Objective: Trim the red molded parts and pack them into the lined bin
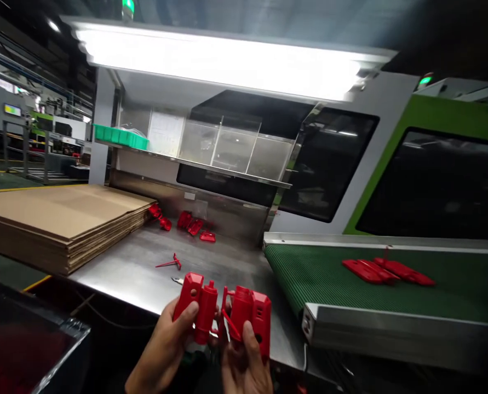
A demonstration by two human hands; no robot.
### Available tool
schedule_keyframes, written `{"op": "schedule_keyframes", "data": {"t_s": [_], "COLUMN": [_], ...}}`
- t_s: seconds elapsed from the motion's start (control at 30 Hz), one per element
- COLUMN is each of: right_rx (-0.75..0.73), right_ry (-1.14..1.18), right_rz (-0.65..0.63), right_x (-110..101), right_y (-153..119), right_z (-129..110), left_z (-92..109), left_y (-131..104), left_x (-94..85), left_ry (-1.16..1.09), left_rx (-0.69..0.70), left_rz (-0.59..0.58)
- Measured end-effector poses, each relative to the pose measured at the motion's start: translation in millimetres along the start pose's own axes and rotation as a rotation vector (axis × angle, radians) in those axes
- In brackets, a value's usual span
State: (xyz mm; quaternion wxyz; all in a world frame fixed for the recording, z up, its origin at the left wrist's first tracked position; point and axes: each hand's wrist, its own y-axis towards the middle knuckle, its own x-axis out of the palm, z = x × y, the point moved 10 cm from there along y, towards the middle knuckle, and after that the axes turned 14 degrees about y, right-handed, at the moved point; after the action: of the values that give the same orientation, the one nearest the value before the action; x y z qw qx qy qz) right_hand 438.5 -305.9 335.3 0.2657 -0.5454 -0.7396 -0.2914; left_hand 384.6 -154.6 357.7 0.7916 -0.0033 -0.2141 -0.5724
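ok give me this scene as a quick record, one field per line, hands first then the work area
left hand: holding red pieces
right hand: holding more red pieces
metal table: thin red piece beyond the hands, loose red parts toward the back
left side: stacked cardboard sheets
right side: green conveyor belt carrying red parts
shelf: green bin at its left end
overhead: long lamp, lit
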Motion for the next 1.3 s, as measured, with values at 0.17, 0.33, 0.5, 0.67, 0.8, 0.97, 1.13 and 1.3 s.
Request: {"op": "schedule_keyframes", "data": {"t_s": [0.17, 0.33, 0.5, 0.67, 0.8, 0.97, 1.13, 1.3], "right_rx": [0.239, 0.177, 0.196, -0.049, -0.676, -0.195, 0.500, 0.212], "right_ry": [0.072, -0.303, -0.373, -0.421, -0.772, -0.627, -0.466, -0.802], "right_rz": [-0.357, -0.384, -0.455, -0.592, -1.033, -0.876, -0.369, -0.229], "right_x": [35.9, 47.1, 67.8, 86.7, 121.1, 101.8, 41.7, 22.9], "right_y": [2.9, 32.7, 52.4, 69.6, 27.9, 31.7, 80.7, 203.1], "right_z": [-24.8, -56.6, -47.2, -64.9, -91.8, -43.5, 41.4, 52.7], "left_z": [33.6, 48.4, 61.8, 51.0, 8.4, 30.6, 47.7, -3.3], "left_y": [1.6, 12.4, 33.0, 45.8, 29.3, 21.5, 31.6, 37.0], "left_x": [2.6, 6.2, 2.0, -7.9, -12.4, -46.1, -79.7, -86.9], "left_ry": [0.049, 0.128, 0.217, 0.197, 0.173, 0.263, 0.364, 0.157], "left_rx": [-0.019, -0.033, -0.035, -0.133, -0.458, -0.329, -0.197, -0.367], "left_rz": [-0.044, -0.102, -0.047, -0.019, -0.158, -0.084, 0.066, 0.181]}}
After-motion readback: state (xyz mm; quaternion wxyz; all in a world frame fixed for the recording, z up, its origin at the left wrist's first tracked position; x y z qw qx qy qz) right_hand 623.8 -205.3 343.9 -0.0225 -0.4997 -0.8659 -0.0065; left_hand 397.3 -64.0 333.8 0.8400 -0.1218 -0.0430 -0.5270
